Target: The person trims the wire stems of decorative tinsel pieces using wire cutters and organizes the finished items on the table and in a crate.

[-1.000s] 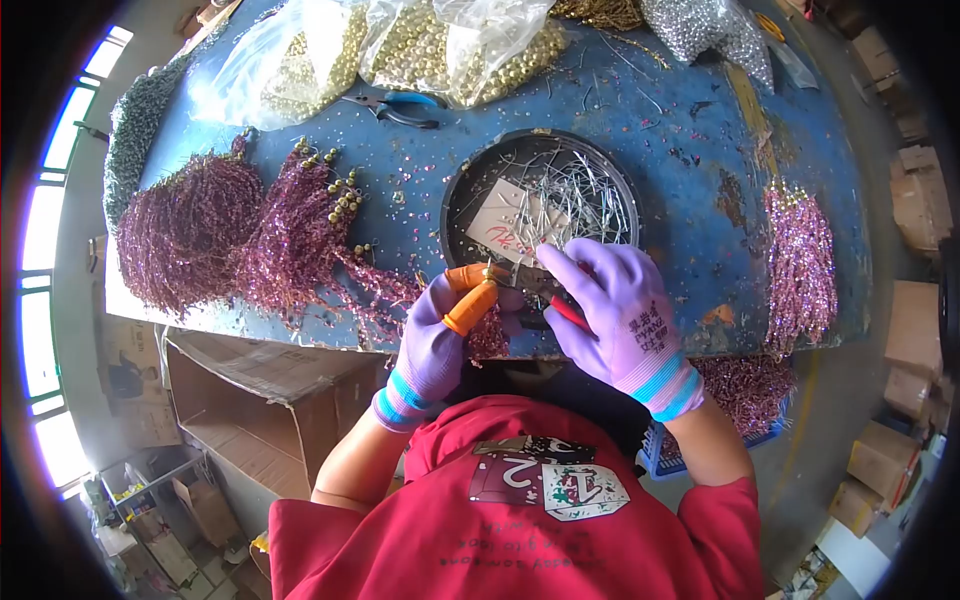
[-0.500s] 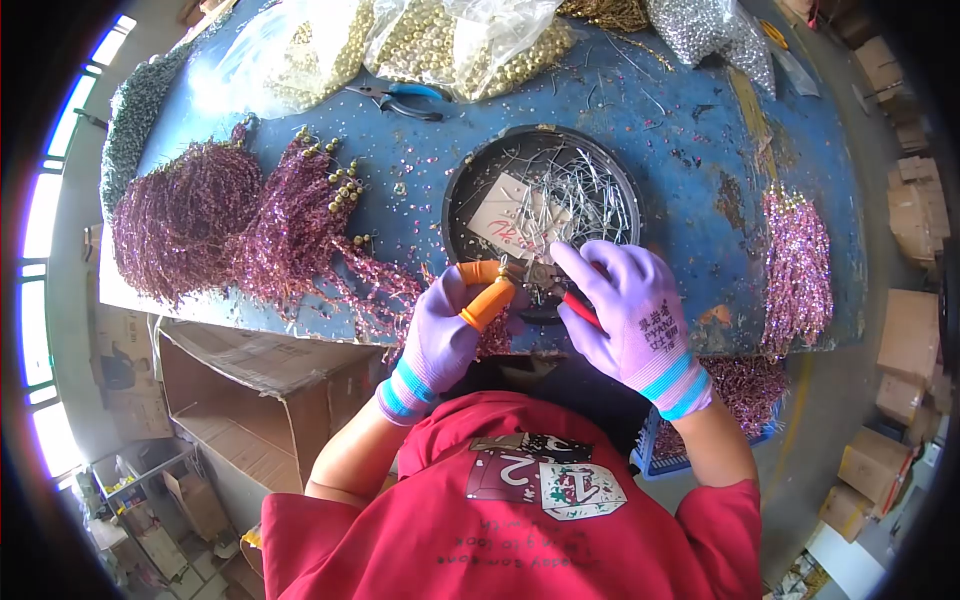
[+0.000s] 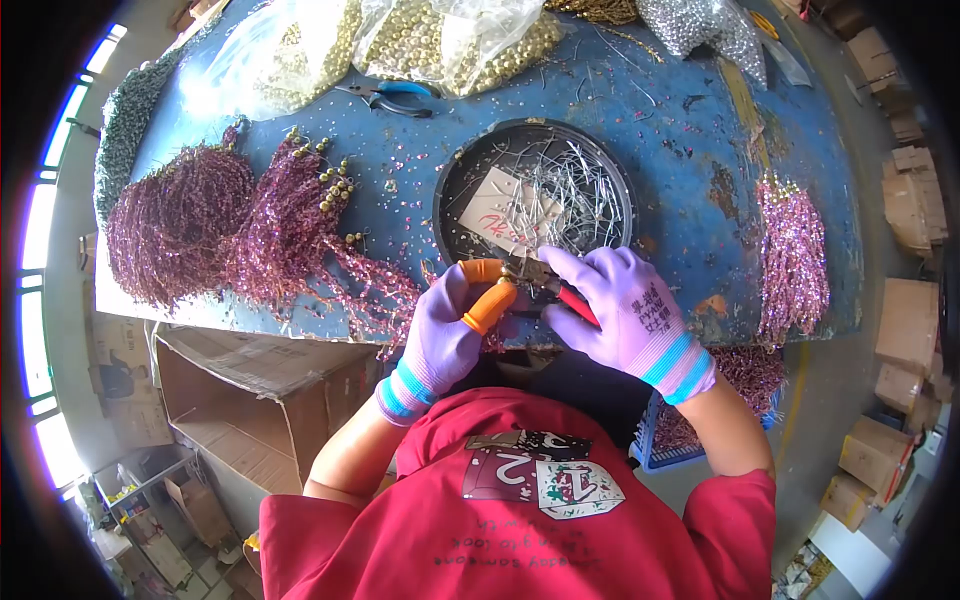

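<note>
In a purple glove with orange finger covers, my left hand (image 3: pixel 446 318) pinches a small gold bead (image 3: pixel 503 281) between thumb and forefinger. Pink tinsel strands (image 3: pixel 378 290) trail on the table beside this hand. My right hand (image 3: pixel 622 308), gloved in purple too, is closed around red-handled pliers (image 3: pixel 577 302). The jaws of the pliers point left and meet the top of the bead at my left fingertips. Just beyond both hands sits a round black tray (image 3: pixel 445 212) holding cut wires (image 3: pixel 578 190) and a piece of marked cardboard (image 3: pixel 497 208).
Bundles of pink tinsel (image 3: pixel 180 225) lie at the left, another bundle (image 3: pixel 790 255) at the right. Bags of gold beads (image 3: pixel 455 45) and blue-handled pliers (image 3: pixel 390 95) are at the back of the blue table (image 3: pixel 690 200). Below stand an open cardboard box (image 3: pixel 265 390) and a blue basket (image 3: pixel 660 450).
The pliers in my right hand have shifted slightly left, their jaws now at the bead. My right fingers have drawn closer together around the handles. The left hand keeps its pinch.
</note>
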Available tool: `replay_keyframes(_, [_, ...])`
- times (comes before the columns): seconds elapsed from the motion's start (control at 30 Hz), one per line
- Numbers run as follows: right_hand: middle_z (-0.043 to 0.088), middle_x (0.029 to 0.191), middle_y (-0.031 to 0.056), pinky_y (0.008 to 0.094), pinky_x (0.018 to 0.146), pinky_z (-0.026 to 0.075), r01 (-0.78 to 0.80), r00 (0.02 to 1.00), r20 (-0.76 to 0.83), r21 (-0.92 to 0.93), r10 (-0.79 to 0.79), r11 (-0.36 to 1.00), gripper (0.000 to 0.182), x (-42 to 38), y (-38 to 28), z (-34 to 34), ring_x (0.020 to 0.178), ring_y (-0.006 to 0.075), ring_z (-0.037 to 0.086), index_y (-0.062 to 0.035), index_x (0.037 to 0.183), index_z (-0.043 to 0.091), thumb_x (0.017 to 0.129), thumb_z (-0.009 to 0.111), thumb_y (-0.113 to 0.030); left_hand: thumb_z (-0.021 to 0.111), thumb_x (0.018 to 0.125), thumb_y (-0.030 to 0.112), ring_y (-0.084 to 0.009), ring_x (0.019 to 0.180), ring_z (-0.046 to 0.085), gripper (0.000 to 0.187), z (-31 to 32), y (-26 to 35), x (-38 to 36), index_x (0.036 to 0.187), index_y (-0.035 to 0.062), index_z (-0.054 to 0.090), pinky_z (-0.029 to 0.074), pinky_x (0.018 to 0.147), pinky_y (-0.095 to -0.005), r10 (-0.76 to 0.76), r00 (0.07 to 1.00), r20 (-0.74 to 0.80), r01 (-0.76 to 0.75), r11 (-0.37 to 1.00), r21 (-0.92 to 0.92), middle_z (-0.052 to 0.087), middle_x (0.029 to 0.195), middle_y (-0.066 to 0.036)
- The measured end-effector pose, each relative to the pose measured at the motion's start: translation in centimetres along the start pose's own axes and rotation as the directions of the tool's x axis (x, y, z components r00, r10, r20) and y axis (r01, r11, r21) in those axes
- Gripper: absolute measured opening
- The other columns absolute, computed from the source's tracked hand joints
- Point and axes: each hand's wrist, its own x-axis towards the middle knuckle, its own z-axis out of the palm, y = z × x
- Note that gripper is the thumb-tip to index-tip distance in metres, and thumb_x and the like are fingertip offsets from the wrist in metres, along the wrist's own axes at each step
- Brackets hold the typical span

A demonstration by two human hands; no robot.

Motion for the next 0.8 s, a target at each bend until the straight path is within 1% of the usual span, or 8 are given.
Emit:
replay_keyframes(0.37, [0.060, 0.083, 0.0141, 0.0415, 0.069, 0.052, -0.110, 0.990, 0.083, -0.013, 0.111, 0.994, 0.039, -0.3, 0.7, 1.5, 0.079, 0.0325, 0.063, -0.0112, 0.118, 0.056, 0.082, 0.065, -0.022, 0.056, 0.095, 0.016, -0.0107, 0.070, 0.060, 0.027, 0.1, -1.3, 0.9, 0.116, -0.0002, 0.053, 0.049, 0.063, -0.0231, -0.037, 0.999, 0.006, 0.036, 0.995, 0.094, 0.067, 0.093, -0.009])
replay_keyframes(0.43, [0.061, 0.085, 0.0149, 0.0403, 0.070, 0.052, -0.114, 0.988, 0.103, -0.006, 0.114, 0.993, 0.038, -0.3, 0.7, 1.1, 0.080, 0.0321, 0.063, -0.0099, 0.117, 0.056, 0.082, 0.065, -0.021, 0.053, 0.096, 0.017, -0.0109, 0.068, 0.060, 0.026, 0.0, -1.5, 0.8, 0.115, 0.0001, 0.054, 0.049, 0.061, -0.0233, -0.040, 0.999, 0.025, 0.040, 0.999, -0.015, 0.067, 0.091, -0.008])
replay_keyframes(0.5, [0.062, 0.094, 0.0173, 0.0365, 0.077, 0.052, -0.062, 0.998, -0.005, 0.242, 0.065, 0.968, 0.037, 0.0, 0.8, 0.8, 0.086, 0.0320, 0.063, -0.0056, 0.115, 0.056, 0.081, 0.065, -0.017, 0.050, 0.097, 0.018, -0.0111, 0.066, 0.059, 0.025, -0.1, -1.0, 0.7, 0.115, 0.0003, 0.054, 0.049, 0.060, -0.0234, -0.034, 0.999, 0.036, 0.039, 0.991, -0.130, 0.066, 0.088, -0.007])
replay_keyframes(0.53, [0.064, 0.099, 0.0140, 0.0329, 0.084, 0.049, 0.010, 0.995, -0.098, 0.312, 0.022, 0.950, 0.032, 0.1, 1.3, 1.8, 0.091, 0.0258, 0.064, -0.0020, 0.113, 0.055, 0.083, 0.063, -0.010, 0.047, 0.098, 0.020, -0.0109, 0.064, 0.058, 0.026, -0.2, -0.1, 0.5, 0.113, 0.0006, 0.055, 0.048, 0.058, -0.0233, -0.084, 0.995, 0.061, 0.093, 0.983, -0.161, 0.064, 0.084, -0.006])
replay_keyframes(0.57, [0.064, 0.099, 0.0140, 0.0329, 0.084, 0.049, 0.013, 0.995, -0.095, 0.313, 0.018, 0.950, 0.032, 0.1, 1.0, 2.1, 0.091, 0.0258, 0.064, -0.0020, 0.113, 0.055, 0.083, 0.063, -0.010, 0.043, 0.100, 0.021, -0.0107, 0.063, 0.057, 0.027, -0.2, 0.4, 0.3, 0.112, 0.0008, 0.056, 0.048, 0.057, -0.0232, -0.134, 0.987, 0.088, 0.148, 0.971, -0.189, 0.062, 0.080, -0.004])
replay_keyframes(0.63, [0.063, 0.103, 0.0077, 0.0311, 0.089, 0.045, -0.087, 0.976, -0.044, 0.822, 0.215, 0.563, 0.026, 0.5, -0.3, 2.8, 0.097, 0.0180, 0.061, -0.0014, 0.113, 0.055, 0.087, 0.058, -0.005, 0.039, 0.100, 0.018, -0.0096, 0.059, 0.054, 0.026, -0.2, 0.0, 0.2, 0.110, 0.0011, 0.057, 0.045, 0.054, -0.0224, -0.178, 0.983, 0.050, 0.185, 0.955, -0.234, 0.055, 0.073, -0.002])
replay_keyframes(0.7, [0.060, 0.106, 0.0046, 0.0294, 0.093, 0.042, -0.062, 0.976, -0.063, 0.838, 0.209, 0.542, 0.022, 0.9, -0.6, 3.6, 0.101, 0.0133, 0.057, -0.0017, 0.111, 0.055, 0.089, 0.054, -0.002, 0.037, 0.100, 0.024, -0.0111, 0.054, 0.053, 0.031, -0.9, -0.8, 0.3, 0.105, 0.0034, 0.061, 0.043, 0.050, -0.0226, -0.076, 0.974, 0.214, 0.130, 0.959, -0.254, 0.056, 0.070, -0.002])
replay_keyframes(0.8, [0.059, 0.108, 0.0060, 0.0294, 0.094, 0.041, -0.031, 0.971, -0.076, 0.900, 0.227, 0.434, 0.018, 1.3, -1.2, 4.1, 0.104, 0.0140, 0.056, -0.0022, 0.106, 0.054, 0.088, 0.053, 0.002, 0.035, 0.100, 0.024, -0.0111, 0.049, 0.049, 0.032, -0.8, -1.1, 0.3, 0.103, 0.0033, 0.060, 0.039, 0.046, -0.0226, -0.038, 0.976, 0.216, 0.082, 0.977, -0.196, 0.052, 0.065, -0.002])
